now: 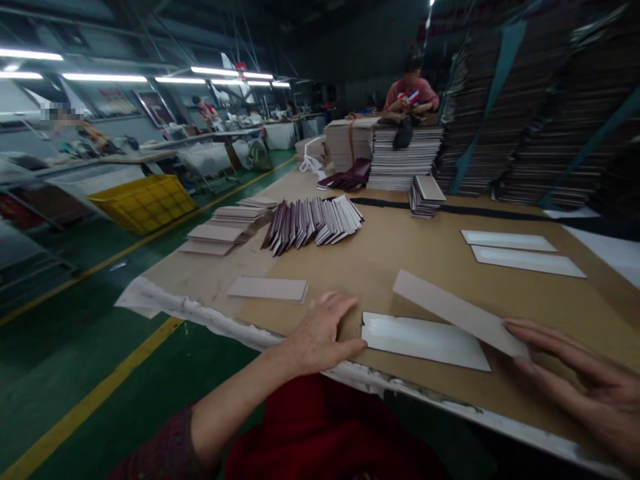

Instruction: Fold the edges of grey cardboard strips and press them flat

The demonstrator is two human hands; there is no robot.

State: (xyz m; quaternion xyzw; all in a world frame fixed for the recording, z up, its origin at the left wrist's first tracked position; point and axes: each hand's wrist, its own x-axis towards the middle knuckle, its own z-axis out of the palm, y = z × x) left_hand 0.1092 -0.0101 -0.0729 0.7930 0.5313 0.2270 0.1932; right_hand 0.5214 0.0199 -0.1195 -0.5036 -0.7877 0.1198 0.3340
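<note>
My left hand (323, 333) lies flat on the brown table (390, 260) near its front edge, fingers stretched, the thumb touching the left end of a glossy white strip (425, 341). My right hand (585, 380) has its fingers stretched out, and the fingertips hold the near end of a grey card strip (457, 311) that slants over the white strip.
A grey card (269, 289) lies to the left. Fanned dark-and-white pieces (315, 223) and card stacks (225, 230) sit further back. Two white strips (525, 252) lie at right. Tall stacks (405, 157) stand behind; a person in pink (413, 93) works there. A yellow crate (145, 200) is on the floor.
</note>
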